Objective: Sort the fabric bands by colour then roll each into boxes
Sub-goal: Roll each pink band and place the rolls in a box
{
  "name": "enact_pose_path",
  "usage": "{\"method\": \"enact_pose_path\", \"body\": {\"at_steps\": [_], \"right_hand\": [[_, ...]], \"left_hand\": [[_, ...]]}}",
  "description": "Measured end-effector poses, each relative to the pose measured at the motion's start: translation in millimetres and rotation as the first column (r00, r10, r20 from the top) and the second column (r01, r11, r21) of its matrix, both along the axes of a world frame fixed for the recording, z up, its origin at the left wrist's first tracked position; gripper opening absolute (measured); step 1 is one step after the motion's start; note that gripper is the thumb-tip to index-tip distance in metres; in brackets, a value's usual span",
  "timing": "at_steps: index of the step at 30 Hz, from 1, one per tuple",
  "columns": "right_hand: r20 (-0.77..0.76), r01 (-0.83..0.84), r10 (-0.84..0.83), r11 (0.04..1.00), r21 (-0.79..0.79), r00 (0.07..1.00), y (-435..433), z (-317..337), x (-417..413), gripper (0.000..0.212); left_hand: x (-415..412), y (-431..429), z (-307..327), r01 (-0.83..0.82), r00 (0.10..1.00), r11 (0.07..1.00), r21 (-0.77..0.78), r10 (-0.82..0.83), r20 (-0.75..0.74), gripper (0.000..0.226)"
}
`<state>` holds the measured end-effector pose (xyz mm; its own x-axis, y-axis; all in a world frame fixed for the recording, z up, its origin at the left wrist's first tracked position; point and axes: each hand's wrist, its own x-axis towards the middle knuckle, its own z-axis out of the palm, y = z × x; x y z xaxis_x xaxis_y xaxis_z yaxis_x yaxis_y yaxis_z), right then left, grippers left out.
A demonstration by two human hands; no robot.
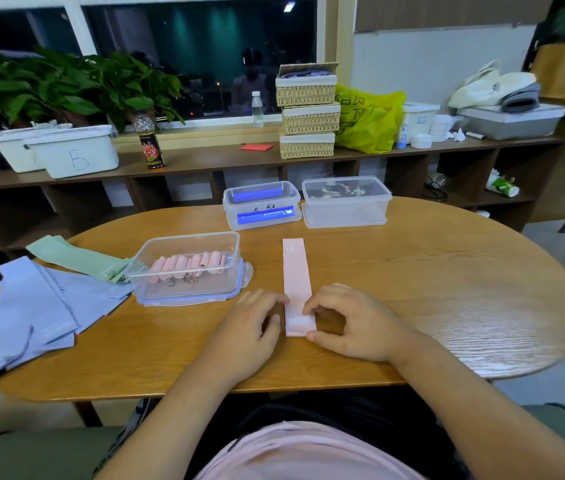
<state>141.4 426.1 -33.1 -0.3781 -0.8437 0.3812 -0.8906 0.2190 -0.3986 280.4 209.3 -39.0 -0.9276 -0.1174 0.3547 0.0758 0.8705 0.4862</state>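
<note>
Pinching the near end of the pink band (297, 282), the left hand (253, 327) and right hand (350, 323) curled their fingers on it; rolling it tight and straight looked best.

oval wooden table (447, 271): light brown, grain showing, satin sheen at its right end. long pink cloth band (295, 271): matt, fine woven texture. clear rectangular plastic box (229, 251): glossy, smooth, see-through walls. lilac cloth bands (31, 306), pale green cloth bands (76, 258): matt, soft. stacked wicker baskets (308, 119): rough weave.
</note>
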Motion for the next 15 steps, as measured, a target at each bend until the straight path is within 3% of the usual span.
{"method": "enact_pose_path", "body": {"at_steps": [3,6,11,15], "right_hand": [[0.004,0.119,-0.118,0.992,-0.033,0.993,1.0,-3.7,-3.9,0.023],[0.066,0.227,-0.226,0.974,-0.019,0.972,-0.3,-7.8,-8.9,0.019],[0.013,0.188,-0.189,0.98,0.065,0.982,-1.6,-6.0,-6.2,0.026],[-0.007,0.219,-0.219,0.975,0.031,0.976,-0.4,-3.2,-4.5,0.025]], "left_hand": [[-2.4,1.6,-0.5,-0.112,0.992,0.994,-0.017,0.113,0.052,0.035],[-0.2,5.7,1.7,-0.118,0.991,0.991,-0.056,0.121,0.063,0.035],[0.9,6.4,2.9,-0.113,0.991,0.992,-0.059,0.117,0.067,0.035],[1.0,6.8,4.2,-0.1,0.992,0.993,-0.066,0.104,0.067,0.036]]}}
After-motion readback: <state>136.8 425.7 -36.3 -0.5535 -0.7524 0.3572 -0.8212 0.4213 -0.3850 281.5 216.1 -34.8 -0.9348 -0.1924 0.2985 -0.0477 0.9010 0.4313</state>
